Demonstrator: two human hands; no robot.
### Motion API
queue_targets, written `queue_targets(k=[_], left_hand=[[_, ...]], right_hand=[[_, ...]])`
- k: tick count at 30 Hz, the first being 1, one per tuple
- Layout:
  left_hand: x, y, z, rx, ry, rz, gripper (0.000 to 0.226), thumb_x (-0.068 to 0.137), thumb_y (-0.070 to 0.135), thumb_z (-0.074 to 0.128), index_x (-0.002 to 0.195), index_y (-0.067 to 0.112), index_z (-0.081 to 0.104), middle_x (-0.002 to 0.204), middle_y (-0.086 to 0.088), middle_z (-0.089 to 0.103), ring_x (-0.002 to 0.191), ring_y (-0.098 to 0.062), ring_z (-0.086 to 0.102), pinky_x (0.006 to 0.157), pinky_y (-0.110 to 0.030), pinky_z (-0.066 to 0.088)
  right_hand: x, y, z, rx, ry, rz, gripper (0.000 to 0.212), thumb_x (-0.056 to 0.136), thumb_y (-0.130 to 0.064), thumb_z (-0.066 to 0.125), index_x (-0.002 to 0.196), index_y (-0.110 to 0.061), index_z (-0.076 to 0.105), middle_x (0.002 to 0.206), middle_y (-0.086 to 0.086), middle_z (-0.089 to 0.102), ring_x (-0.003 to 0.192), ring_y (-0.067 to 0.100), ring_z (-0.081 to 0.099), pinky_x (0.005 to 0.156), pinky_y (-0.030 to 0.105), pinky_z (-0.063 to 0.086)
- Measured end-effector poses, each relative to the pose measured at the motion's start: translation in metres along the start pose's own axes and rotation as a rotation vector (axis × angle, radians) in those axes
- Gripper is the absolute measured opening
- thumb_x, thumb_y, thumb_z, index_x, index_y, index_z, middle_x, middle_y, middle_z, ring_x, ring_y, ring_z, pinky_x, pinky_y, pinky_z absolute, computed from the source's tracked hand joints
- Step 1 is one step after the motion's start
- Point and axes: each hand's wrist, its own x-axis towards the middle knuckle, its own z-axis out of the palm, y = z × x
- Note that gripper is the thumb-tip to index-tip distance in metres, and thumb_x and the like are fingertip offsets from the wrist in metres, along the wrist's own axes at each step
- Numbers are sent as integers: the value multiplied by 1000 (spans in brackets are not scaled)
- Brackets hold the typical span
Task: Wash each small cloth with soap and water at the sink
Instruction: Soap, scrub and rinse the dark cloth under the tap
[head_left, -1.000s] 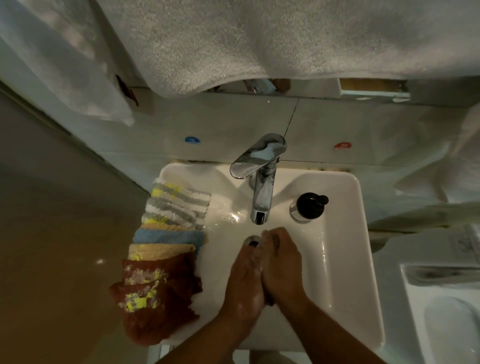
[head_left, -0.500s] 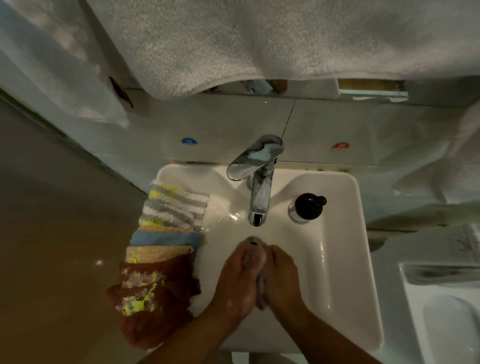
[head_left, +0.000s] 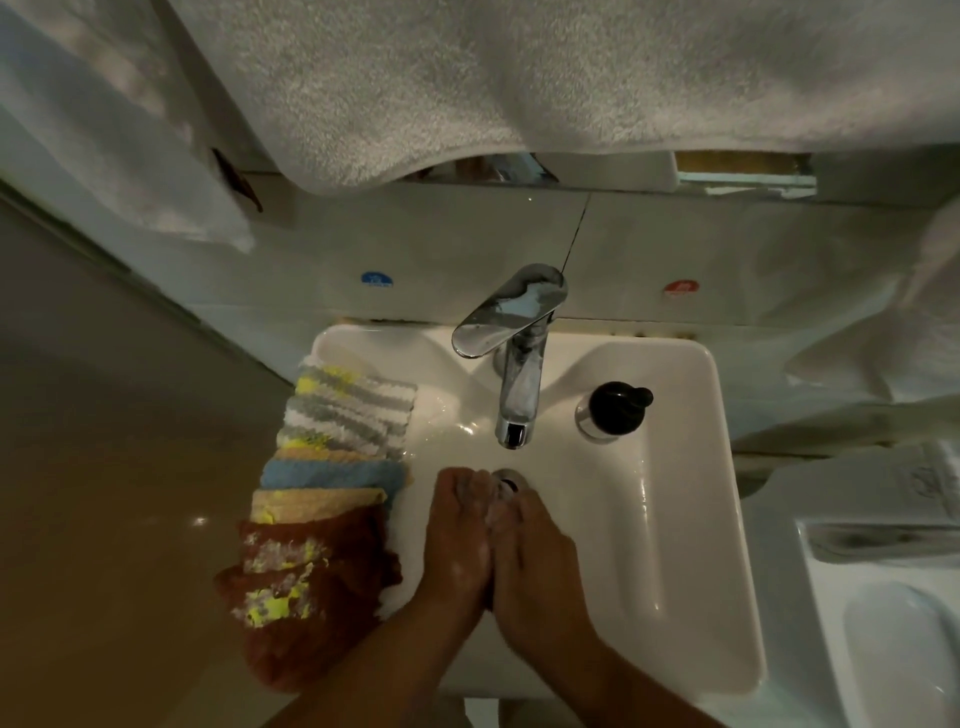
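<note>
A large white towel (head_left: 467, 78) is seen hanging across the top, above the white sink (head_left: 701, 519). The small cloths (head_left: 332, 467) are stacked in an overlapping row on the sink's left rim: striped grey and yellow at the back, blue and tan in the middle, dark red nearest. Over the basin, the left hand (head_left: 457, 540) and right hand (head_left: 535, 561) are pressed together palm to palm, fingers extended, with lather between the fingertips; no cloth can be made out between them. The tap (head_left: 519, 374) is set behind them, a black-topped soap bottle (head_left: 615, 410) beside it. The drain (head_left: 511, 480) is partly covered by the fingertips.
</note>
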Motion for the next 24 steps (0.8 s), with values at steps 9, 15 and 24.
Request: queue_targets(k=[9, 15, 24], left_hand=[[5, 15, -4, 9, 20, 47, 15, 105, 26, 49, 93, 21, 57, 89, -7, 67, 93, -32, 67, 79, -36, 55], [-47, 14, 2, 38, -230, 63, 15, 104, 29, 50, 92, 23, 57, 72, 2, 67, 67, -10, 68, 57, -22, 52], [-16, 4, -2, 11, -36, -62, 20, 107, 23, 43, 91, 25, 53, 84, -2, 62, 76, -20, 63, 66, -27, 54]], right_hand=[[-7, -10, -5, 51, -61, 67, 33, 104, -50, 39, 103, -22, 56, 69, -1, 68, 57, 12, 67, 54, 33, 54], [53, 6, -18, 106, 111, 186, 34, 105, -37, 49, 81, -14, 57, 72, -4, 63, 69, 13, 61, 76, 48, 54], [-3, -17, -9, 48, -6, -59, 27, 104, -37, 46, 98, -14, 60, 78, -9, 65, 72, 5, 65, 66, 22, 53]])
